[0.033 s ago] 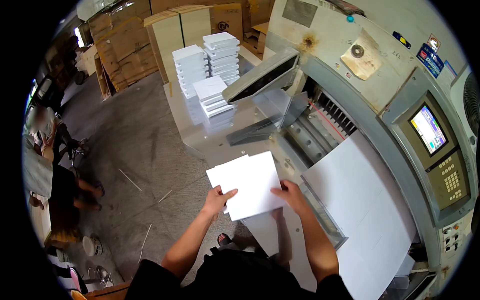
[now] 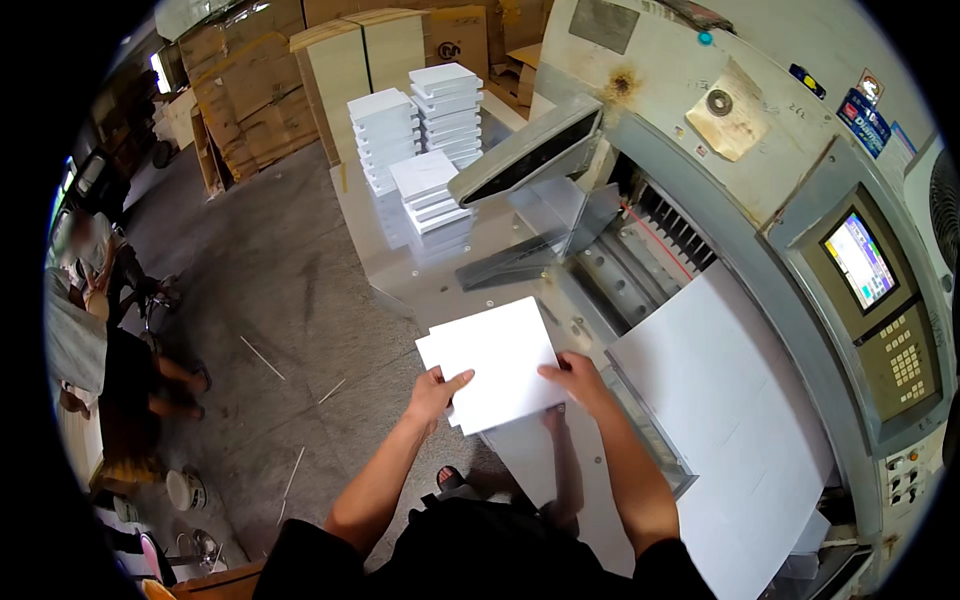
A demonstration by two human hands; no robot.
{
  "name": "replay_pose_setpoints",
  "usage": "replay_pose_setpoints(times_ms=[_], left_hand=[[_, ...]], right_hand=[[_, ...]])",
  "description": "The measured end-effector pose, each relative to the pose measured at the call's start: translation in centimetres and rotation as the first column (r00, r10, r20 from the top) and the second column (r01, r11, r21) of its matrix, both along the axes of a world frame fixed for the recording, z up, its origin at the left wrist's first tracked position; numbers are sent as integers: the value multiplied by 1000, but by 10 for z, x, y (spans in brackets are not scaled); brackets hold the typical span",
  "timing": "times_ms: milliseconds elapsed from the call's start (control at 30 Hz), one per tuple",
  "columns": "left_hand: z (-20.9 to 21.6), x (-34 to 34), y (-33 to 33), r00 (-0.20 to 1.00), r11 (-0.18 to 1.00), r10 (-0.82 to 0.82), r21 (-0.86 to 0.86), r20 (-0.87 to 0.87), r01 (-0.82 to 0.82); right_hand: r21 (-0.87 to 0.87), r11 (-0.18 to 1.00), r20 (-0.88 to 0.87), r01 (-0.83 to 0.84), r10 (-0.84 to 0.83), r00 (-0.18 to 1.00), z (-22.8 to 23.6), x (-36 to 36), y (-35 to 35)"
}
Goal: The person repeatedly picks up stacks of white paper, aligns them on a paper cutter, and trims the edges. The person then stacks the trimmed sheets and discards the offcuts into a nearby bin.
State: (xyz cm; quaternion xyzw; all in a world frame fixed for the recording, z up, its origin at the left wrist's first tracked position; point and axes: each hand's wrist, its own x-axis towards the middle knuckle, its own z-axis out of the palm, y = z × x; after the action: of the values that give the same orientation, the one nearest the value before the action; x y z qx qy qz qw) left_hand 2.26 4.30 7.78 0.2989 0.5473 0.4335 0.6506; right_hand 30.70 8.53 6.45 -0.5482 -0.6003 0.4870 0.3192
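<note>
Between my two hands is a small stack of white paper sheets [image 2: 497, 365], above the near corner of the metal table. My left hand [image 2: 437, 393] grips its left edge, thumb on top and fingers underneath. On the opposite edge, my right hand [image 2: 572, 380] pinches the stack with the thumb on its upper face. Part of the stack sticks out past the top layer at the left and lower left. To my right, a large pile of white paper [image 2: 730, 400] lies on the bed of a paper cutting machine [image 2: 690, 170].
Stacks of cut white paper [image 2: 425, 175] stand at the table's [image 2: 395, 265] far end, beside a tilted grey panel [image 2: 525, 150]. A control screen [image 2: 858, 260] is at right. Cardboard boxes [image 2: 250, 110] line the back. At far left, people sit near a white bucket [image 2: 185, 491].
The upper part of the stack has shifted left and turned slightly, so its layers overlap more closely. Both hands keep their hold.
</note>
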Motion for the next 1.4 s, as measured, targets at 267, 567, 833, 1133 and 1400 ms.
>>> replay_pose_setpoints(times_ms=[267,567,833,1133,1400], left_hand=[[-36,-28,25,983,991,25,-124,-182,-48],[-56,-27,20,978,994,8,-105,-210,-31],[-52,-41,28,992,994,-48,-102,-115,36],[-24,-121,-77,953,978,-198,-114,-229,175],[-47,70,-141,600,589,-800,-183,10,787]], right_hand=[[-93,993,205,-78,96,974,-37,-34,59],[-168,986,56,18,-9,998,-60,-36,36],[-114,972,-168,207,-225,960,-56,-45,23],[297,706,104,643,-693,714,-16,69,-210],[475,659,745,584,-654,132,-18,147,-349]])
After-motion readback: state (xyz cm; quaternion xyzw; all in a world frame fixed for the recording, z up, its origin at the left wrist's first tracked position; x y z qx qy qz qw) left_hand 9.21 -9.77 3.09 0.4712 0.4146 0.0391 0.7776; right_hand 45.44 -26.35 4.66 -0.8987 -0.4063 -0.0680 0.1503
